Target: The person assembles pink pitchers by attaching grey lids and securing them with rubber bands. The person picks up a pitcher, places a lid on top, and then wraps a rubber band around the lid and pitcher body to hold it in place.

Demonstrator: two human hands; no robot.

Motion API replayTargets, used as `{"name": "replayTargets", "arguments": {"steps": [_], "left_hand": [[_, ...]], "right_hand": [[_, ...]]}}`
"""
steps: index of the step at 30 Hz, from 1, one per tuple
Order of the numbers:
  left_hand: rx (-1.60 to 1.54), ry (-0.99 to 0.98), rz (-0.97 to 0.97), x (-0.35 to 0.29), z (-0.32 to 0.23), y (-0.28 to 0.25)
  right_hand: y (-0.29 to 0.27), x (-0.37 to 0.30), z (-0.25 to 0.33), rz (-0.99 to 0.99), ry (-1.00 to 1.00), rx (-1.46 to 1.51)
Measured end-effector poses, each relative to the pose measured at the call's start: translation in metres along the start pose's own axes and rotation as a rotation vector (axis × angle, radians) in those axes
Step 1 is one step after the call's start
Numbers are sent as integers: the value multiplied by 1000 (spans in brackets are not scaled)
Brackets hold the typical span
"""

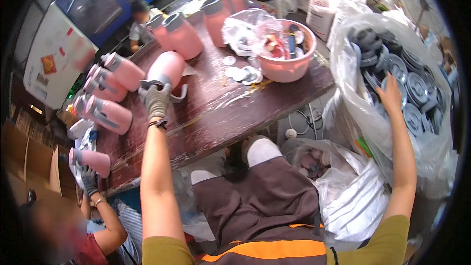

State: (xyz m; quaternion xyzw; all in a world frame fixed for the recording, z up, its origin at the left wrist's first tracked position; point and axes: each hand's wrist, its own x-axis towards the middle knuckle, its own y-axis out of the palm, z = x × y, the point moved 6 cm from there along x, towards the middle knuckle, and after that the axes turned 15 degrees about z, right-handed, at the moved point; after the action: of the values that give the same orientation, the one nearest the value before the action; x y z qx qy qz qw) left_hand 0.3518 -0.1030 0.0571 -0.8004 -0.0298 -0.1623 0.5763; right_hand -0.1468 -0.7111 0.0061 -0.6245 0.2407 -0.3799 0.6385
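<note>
My left hand (157, 100), in a grey knitted glove, is closed round the grey neck of a pink jug (168, 66). That jug lies tilted on the dark red table, its mouth toward me and its grey handle to the right. My bare right hand (391, 96) is inside a big clear plastic bag, thumb and fingers apart, touching round grey lids (416, 88). Whether a lid sits between its fingers is hard to see. More pink jugs (182, 35) stand behind the held one, and several others (109, 114) lie to its left.
A pink bucket (287, 68) of mixed bits stands on the table (230, 122), near silvery discs (244, 74). The clear bag (346, 118) rises beside its right edge. A white sack (351, 191) sits below. At left, a co-worker's gloved hand (89, 180) touches another jug.
</note>
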Motion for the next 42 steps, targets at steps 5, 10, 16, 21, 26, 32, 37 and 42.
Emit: {"name": "replayTargets", "arguments": {"steps": [5, 10, 16, 21, 26, 32, 37, 42], "left_hand": [[-986, -267, 114, -21, 94, 21], [-1711, -215, 214, -112, 110, 19], [-1844, -278, 361, -232, 97, 41], [-2209, -464, 547, -289, 13, 49], [-2313, -568, 534, -314, 13, 48], [-2209, -667, 570, -322, 24, 42], [-2072, -633, 708, -318, 27, 39], [-1871, -232, 270, -305, 10, -13]], "right_hand": [[83, 23, -95, 40, 138, -217], [49, 28, -113, -232, 205, 150], [-26, -61, 44, -172, -162, 1300], [-51, -192, 247, 36, -495, 1449], [-53, -244, 316, 47, -760, 1257], [-34, -261, 312, 115, -815, 1237], [-38, -267, 304, 169, -951, 1275], [-16, -256, 311, 459, -553, 1548]]}}
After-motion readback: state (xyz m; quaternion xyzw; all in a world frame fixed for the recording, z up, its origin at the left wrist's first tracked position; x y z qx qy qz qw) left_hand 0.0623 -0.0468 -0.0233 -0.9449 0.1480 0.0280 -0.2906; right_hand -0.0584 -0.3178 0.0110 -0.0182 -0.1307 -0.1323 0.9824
